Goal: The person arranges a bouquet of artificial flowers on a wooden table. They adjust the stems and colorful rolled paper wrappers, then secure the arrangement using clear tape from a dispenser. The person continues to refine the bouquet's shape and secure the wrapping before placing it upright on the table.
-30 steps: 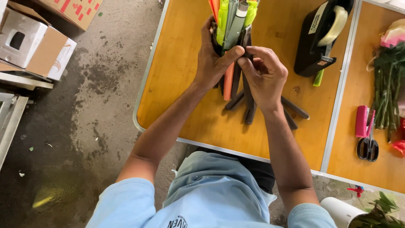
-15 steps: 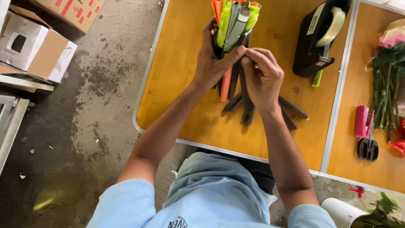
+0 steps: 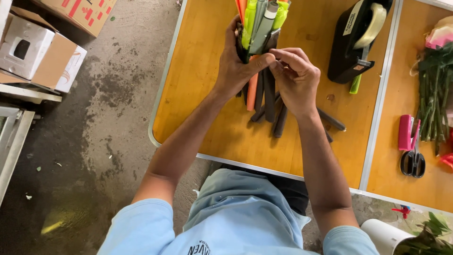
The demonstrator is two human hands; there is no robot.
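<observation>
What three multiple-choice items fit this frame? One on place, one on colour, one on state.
1. Where does the tape dispenser stand?
A. on the floor
B. on the table, on the side of the right hand
C. inside a cardboard box

2. What colour is the stapler?
A. pink
B. blue
C. black

3. How is the bundle of sticks held?
A. lying loose, untouched
B. gripped in the left hand, right fingers at it
C. held by another person

Key: 1 B, it sits on the table beyond the right hand. 2 A, its body is pink. 3 B, the left hand wraps it.
</observation>
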